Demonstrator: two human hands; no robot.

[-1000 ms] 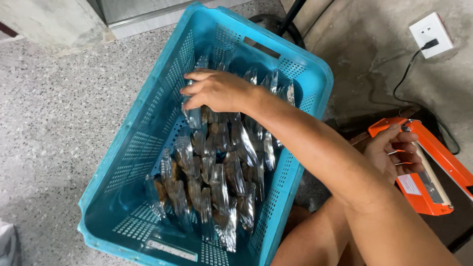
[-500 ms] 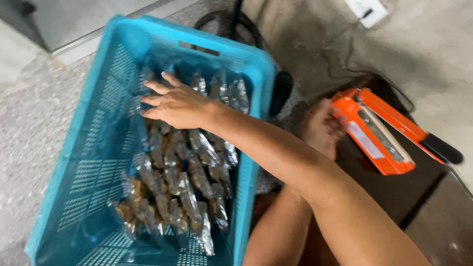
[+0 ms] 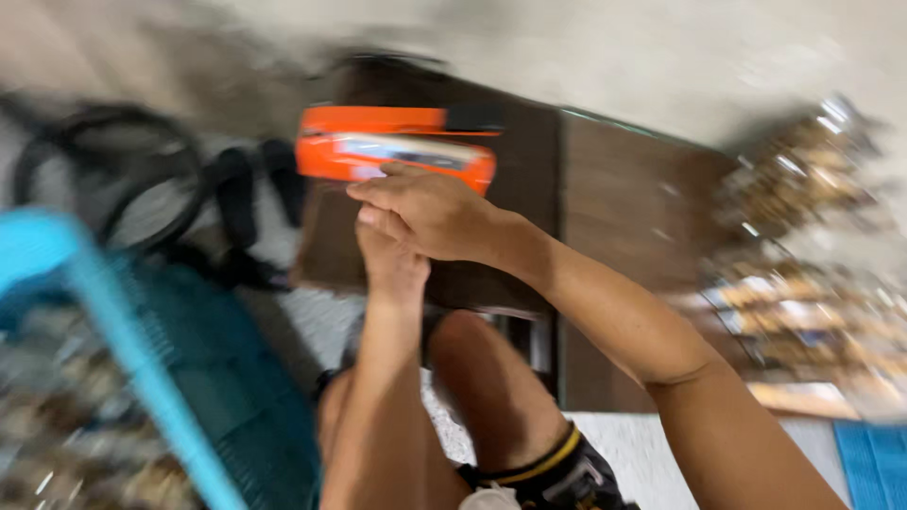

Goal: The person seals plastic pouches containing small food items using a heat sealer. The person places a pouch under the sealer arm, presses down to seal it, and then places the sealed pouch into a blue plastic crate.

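Note:
The view is heavily blurred by motion. My right hand reaches in from the right with its fingers curled, just in front of an orange heat sealer on a dark low table. My left hand comes up from below and sits right under the right hand, touching it. Blur and overlap hide whatever may be between the hands. A blue plastic crate stands at the left, with shiny packets inside it.
A heap of shiny filled packets lies at the right. Black coiled cable sits on the floor behind the crate. My bent knee is below the hands. A blue mat corner shows at the bottom right.
My right hand has left the crate and swung right to meet my left hand by the orange sealer. The view has panned right, so the crate now sits at the left edge.

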